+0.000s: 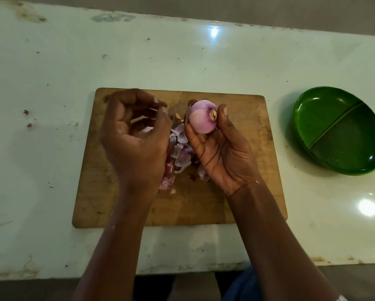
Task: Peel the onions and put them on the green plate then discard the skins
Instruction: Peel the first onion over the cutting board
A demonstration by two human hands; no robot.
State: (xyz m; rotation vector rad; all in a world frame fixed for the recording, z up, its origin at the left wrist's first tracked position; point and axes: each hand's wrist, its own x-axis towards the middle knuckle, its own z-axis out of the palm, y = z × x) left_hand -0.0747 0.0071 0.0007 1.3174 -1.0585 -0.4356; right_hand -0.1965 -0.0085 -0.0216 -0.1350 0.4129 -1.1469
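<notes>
The onion (202,118) is pale purple, the skins (181,154) purple-white, the board (193,205) brown, the plate (325,114) dark green.

One red onion (201,118) at centre frame. One wooden cutting board (236,192) under it. One green plate (325,118) at right, split into two compartments. One heap of purple skin pieces (180,153) mid-board, too overlapped to count. Two reddish scraps (26,112) at left.

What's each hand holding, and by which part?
Right hand grips the onion by its sides: thumb beside the root end, fingers opposite. Left hand is curled; can't tell if it holds anything.
</notes>
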